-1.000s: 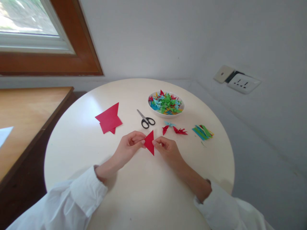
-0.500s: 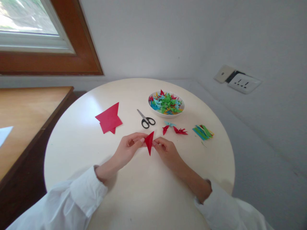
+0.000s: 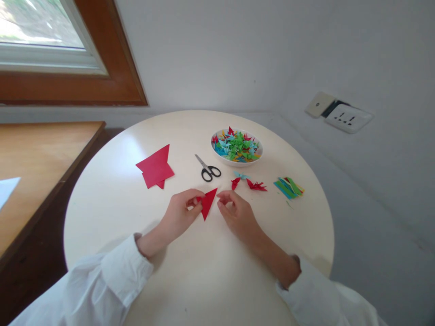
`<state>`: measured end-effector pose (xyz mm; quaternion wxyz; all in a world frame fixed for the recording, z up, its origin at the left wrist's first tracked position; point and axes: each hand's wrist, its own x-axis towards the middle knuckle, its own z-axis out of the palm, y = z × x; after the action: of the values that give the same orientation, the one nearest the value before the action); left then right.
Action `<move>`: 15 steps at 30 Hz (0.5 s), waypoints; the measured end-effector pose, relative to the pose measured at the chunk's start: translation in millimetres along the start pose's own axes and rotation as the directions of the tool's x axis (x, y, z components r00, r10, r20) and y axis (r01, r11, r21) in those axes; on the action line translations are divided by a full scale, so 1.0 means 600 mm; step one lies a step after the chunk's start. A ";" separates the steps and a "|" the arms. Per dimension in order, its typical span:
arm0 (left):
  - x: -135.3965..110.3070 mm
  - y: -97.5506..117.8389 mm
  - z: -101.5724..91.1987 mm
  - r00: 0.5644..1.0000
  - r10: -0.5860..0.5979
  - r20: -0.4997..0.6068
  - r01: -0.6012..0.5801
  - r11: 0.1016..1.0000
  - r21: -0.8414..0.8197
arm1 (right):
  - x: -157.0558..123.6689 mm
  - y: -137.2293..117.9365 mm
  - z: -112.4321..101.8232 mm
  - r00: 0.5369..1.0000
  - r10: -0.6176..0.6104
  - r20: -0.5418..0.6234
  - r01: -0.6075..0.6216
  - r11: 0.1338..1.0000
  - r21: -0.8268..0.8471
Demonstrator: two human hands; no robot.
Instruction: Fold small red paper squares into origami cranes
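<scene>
A small red paper triangle (image 3: 207, 203) is pinched at its left edge by my left hand (image 3: 180, 212), just above the round cream table (image 3: 112, 199). My right hand (image 3: 236, 213) hovers a little to the right of the triangle. Its fingers are curled and apart, and they do not touch the paper. Both arms wear white sleeves.
A pile of larger red paper pieces (image 3: 155, 168) lies to the left. Black scissors (image 3: 208, 169) lie behind my hands. A white bowl (image 3: 236, 147) holds several coloured folded cranes. Loose small cranes (image 3: 249, 182) and coloured paper strips (image 3: 288, 186) lie at the right. A wooden sill (image 3: 41, 158) lies to the left.
My right hand has let go of the red triangle and drawn slightly away. The triangle has turned and now leans toward my left hand, which still grips it.
</scene>
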<state>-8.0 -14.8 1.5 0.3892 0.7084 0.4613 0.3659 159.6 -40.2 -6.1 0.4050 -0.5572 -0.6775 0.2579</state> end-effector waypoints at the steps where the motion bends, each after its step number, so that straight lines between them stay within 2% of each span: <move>1: 0.000 0.003 -0.002 1.000 0.020 0.014 -0.021 0.999 0.044 | -0.001 -0.001 0.000 0.999 -0.029 -0.025 0.029 1.000 0.007; 5: -0.002 0.018 -0.006 0.982 0.116 0.149 -0.135 0.982 0.128 | -0.006 -0.002 0.001 0.981 -0.192 0.033 0.191 0.981 0.017; 8: -0.003 0.024 -0.007 0.964 0.167 0.209 -0.197 0.971 0.133 | -0.006 0.000 0.002 0.963 -0.263 0.067 0.265 0.964 -0.022; 11: -0.002 0.023 -0.008 0.959 0.173 0.226 -0.209 0.967 0.145 | -0.003 0.002 0.001 0.955 -0.289 0.067 0.292 0.955 -0.052; 15: 0.001 0.018 -0.011 0.970 0.157 0.186 -0.190 0.966 0.174 | 0.002 0.005 -0.006 0.958 -0.281 0.056 0.284 0.956 -0.068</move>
<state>-9.7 -16.0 14.3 0.3239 0.8089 0.3952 0.2907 164.5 -38.9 -6.3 0.4008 -0.4635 -0.7685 0.1844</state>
